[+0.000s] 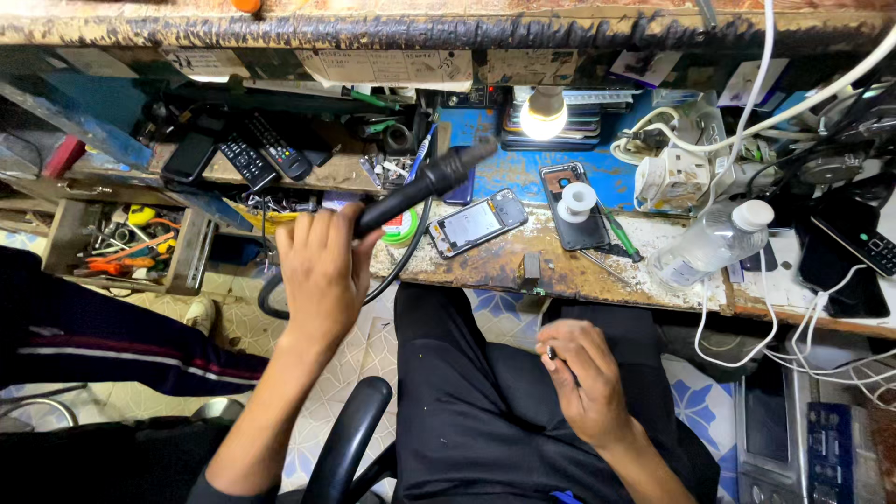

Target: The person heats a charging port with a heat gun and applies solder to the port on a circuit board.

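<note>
Over the tabletop edge: left hand (322,271) is up in the air with its grip wrapped tight round the handle of a black hot-air gun (425,184), nozzle end pointing up and right toward the lit bulb (543,114)
Gun's hose: black, loops down from the handle past the tabletop (485,266) edge, behind the left hand
Down on the lap: right hand (581,378) rests on the black trousers, grip pinched shut on a thin dark tool (553,354), only the tip shows so can't tell what kind
Phone: opened-up one (478,222) lies tilted on the worn tabletop, just right of the gun handle, not touched by either hand
Next to it: dark phone back (571,210) with a white spool (578,200) sitting on it, green-handled tool (618,233) just beside
Further right: clear plastic bottle (711,245) lying on its side, white cap, with white cables (747,121) running over that end
Left shelf: couple of black remotes (263,154) and a dark phone
Below that: open drawer (131,245) stuffed with orange-handled tools
Bottom middle: black chair arm (347,446) between the knees and the left forearm
Far left: someone else's leg in dark trousers with a stripe (121,341)
</note>
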